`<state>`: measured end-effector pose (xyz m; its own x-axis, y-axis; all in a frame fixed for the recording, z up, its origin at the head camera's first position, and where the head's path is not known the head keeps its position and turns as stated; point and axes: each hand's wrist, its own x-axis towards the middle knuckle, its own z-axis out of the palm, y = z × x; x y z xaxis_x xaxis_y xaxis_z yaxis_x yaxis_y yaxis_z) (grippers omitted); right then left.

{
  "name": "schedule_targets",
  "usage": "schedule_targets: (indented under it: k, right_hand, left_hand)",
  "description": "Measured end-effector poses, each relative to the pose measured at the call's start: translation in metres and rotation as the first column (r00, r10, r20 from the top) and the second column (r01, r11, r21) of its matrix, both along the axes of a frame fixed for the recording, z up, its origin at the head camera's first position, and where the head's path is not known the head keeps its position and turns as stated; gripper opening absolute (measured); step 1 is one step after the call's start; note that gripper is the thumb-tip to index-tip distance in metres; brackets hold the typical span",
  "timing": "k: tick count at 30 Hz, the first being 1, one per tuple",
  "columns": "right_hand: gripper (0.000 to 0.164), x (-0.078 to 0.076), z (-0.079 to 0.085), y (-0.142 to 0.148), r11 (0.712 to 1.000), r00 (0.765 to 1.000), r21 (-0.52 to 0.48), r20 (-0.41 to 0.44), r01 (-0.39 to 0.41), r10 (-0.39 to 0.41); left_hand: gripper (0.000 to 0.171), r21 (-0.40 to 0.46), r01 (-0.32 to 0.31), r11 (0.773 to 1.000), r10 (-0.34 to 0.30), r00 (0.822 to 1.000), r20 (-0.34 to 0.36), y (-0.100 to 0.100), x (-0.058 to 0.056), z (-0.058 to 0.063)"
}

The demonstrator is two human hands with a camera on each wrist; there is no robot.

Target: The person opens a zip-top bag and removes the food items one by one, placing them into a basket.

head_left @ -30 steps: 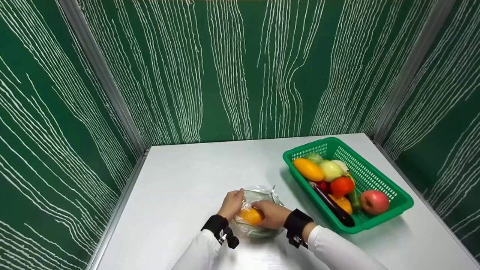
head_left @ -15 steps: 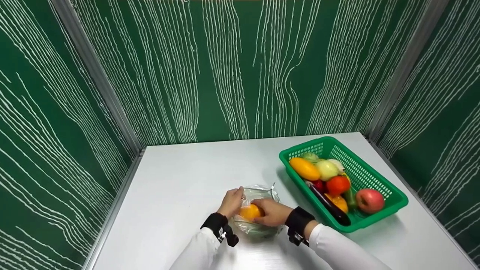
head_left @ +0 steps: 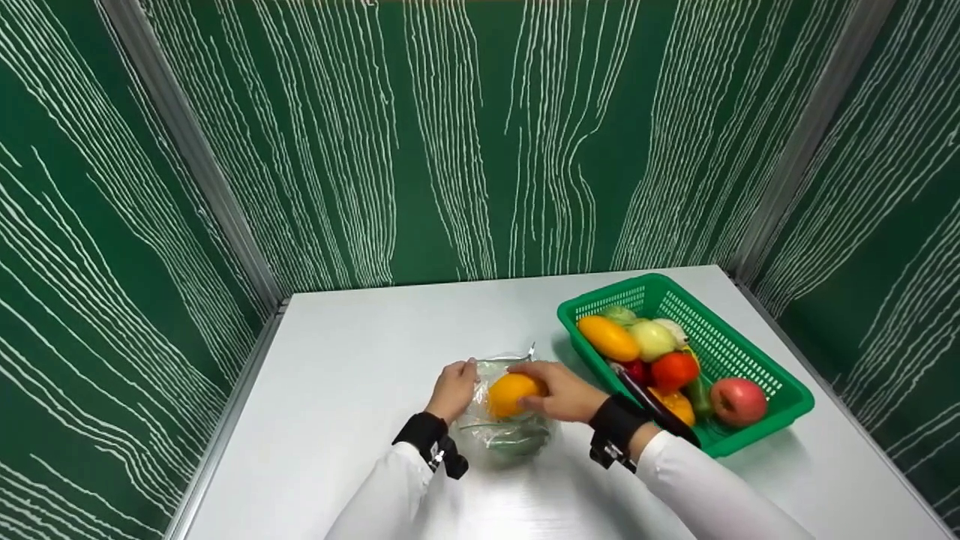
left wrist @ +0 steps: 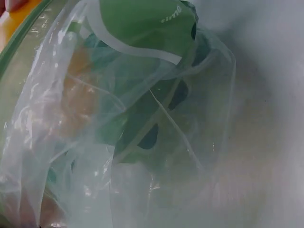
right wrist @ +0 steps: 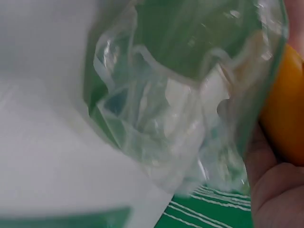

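Observation:
A clear plastic zip bag point(head_left: 514, 444) with green printing sits on the white table, its mouth spread. My left hand point(head_left: 454, 391) pinches the left side of the bag's rim. In my right hand point(head_left: 568, 395) is a smooth, round orange-yellow fruit point(head_left: 510, 395), gripped between thumb and fingers at the mouth. The left wrist view is mostly filled by the crinkled bag point(left wrist: 142, 109), and the fruit point(left wrist: 16, 21) peeks in at its top left corner. On the right wrist view's right side, the fruit point(right wrist: 287, 114) lies against my right hand point(right wrist: 278, 192), beside the bag's green-edged rim.
Right of the hands stands a green perforated basket point(head_left: 787, 420). Inside it are a pinkish-red apple point(head_left: 739, 401), a tomato point(head_left: 675, 370), an eggplant point(head_left: 660, 409), a yellow oval fruit point(head_left: 608, 338) and other produce. Green walls with white lines enclose the table.
My right hand has moved the fruit up and slightly right, away from the bag's near side. My left hand, still pinching the rim, has shifted a little forward and left; the bag's mouth shows more.

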<state>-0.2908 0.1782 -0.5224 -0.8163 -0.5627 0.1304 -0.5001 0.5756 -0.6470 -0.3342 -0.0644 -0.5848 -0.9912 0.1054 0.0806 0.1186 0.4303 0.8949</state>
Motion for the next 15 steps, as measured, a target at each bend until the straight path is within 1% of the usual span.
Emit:
schedule_targets:
  k: [1,3,5,6,8,9,10,13,15]
  right_hand:
    - [0.056,-0.001,0.004,0.003,1.0,1.0,-0.009,-0.005,0.013,-0.013]
    - [0.056,-0.003,0.013,0.011,0.998,0.999,-0.033,-0.017,0.047,-0.048]
    - [0.056,-0.005,0.023,0.02,0.994,0.996,-0.06,-0.017,0.09,-0.091]
    - [0.056,-0.006,0.028,0.025,0.991,0.993,-0.071,-0.015,0.113,-0.115]
    - [0.057,-0.007,0.038,0.035,0.983,0.986,-0.079,-0.013,0.164,-0.166]
    - [0.057,-0.008,0.043,0.041,0.979,0.982,-0.084,-0.013,0.187,-0.189]
    - [0.057,-0.009,0.047,0.047,0.975,0.978,-0.09,-0.013,0.204,-0.206]
    - [0.055,-0.013,0.056,0.065,0.96,0.963,-0.104,-0.039,0.262,-0.267]
    - [0.054,-0.016,0.06,0.077,0.949,0.954,-0.128,-0.044,0.288,-0.296]
  left_hand:
    - [0.045,-0.009,-0.007,1.0,0.007,1.0,-0.014,-0.002,-0.008,-0.01]
    - [0.045,-0.028,-0.018,0.999,0.016,0.996,-0.089,-0.007,-0.029,-0.039]
    - [0.048,-0.04,-0.013,0.999,0.008,0.994,-0.106,-0.011,-0.04,-0.054]
    - [0.05,-0.028,-0.005,1.0,0.002,0.995,-0.098,-0.012,-0.047,-0.062]
    - [0.051,-0.022,0.004,1.0,-0.007,0.992,-0.125,-0.014,-0.049,-0.064]
    - [0.052,-0.017,0.015,1.0,-0.017,0.993,-0.12,-0.015,-0.047,-0.059]
    - [0.054,-0.01,0.025,1.0,-0.026,0.995,-0.1,-0.016,-0.043,-0.053]
    - [0.053,-0.01,0.025,1.0,-0.026,0.993,-0.117,-0.018,-0.042,-0.047]
    - [0.053,-0.007,0.035,0.999,-0.035,0.994,-0.099,-0.02,-0.04,-0.041]
